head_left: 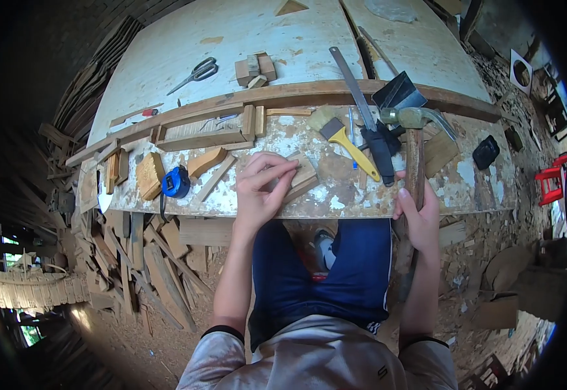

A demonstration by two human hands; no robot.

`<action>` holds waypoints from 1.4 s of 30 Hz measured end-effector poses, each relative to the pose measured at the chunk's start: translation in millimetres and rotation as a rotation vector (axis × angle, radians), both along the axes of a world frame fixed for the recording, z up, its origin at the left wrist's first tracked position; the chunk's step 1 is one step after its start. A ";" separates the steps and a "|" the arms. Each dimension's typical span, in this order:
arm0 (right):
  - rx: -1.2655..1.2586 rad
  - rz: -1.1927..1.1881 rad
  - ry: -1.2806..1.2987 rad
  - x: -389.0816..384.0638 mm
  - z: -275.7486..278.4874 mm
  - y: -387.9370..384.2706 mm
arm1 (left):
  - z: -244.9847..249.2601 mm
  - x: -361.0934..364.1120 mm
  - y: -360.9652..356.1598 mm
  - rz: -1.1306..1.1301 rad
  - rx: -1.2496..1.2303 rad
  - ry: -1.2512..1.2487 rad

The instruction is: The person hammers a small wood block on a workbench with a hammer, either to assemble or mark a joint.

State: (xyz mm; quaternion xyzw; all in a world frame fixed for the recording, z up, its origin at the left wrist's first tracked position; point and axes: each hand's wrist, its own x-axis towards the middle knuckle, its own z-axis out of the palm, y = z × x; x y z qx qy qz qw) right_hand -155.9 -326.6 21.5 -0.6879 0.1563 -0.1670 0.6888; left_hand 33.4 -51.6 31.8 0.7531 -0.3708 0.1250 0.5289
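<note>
My right hand [422, 218] is wrapped round the wooden handle of a claw hammer [415, 159], whose metal head points away from me over the bench. My left hand [262, 188] rests at the near edge of the workbench [355, 207], thumb and fingertips pinched together. Whatever lies in that pinch, if anything, is too small or hidden to make out. Right beside those fingertips is a small wood block [305, 174], partly covered by the hand. A yellow-handled paintbrush [355, 153] and a hand saw [355, 88] with a dark handle lie between the two hands.
A blue tape measure [175, 182], wood offcuts [149, 175] and a wooden frame [205, 139] holding nails sit at left. Scissors [200, 71] lie behind a long wooden strip [283, 95]. A black object [486, 153] is at right. Scrap wood [166, 286] covers the floor.
</note>
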 end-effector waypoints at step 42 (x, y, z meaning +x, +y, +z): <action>0.086 0.379 0.169 -8.7 88.0 110.1 | -6.3 4.6 11.9 -0.019 -0.092 0.160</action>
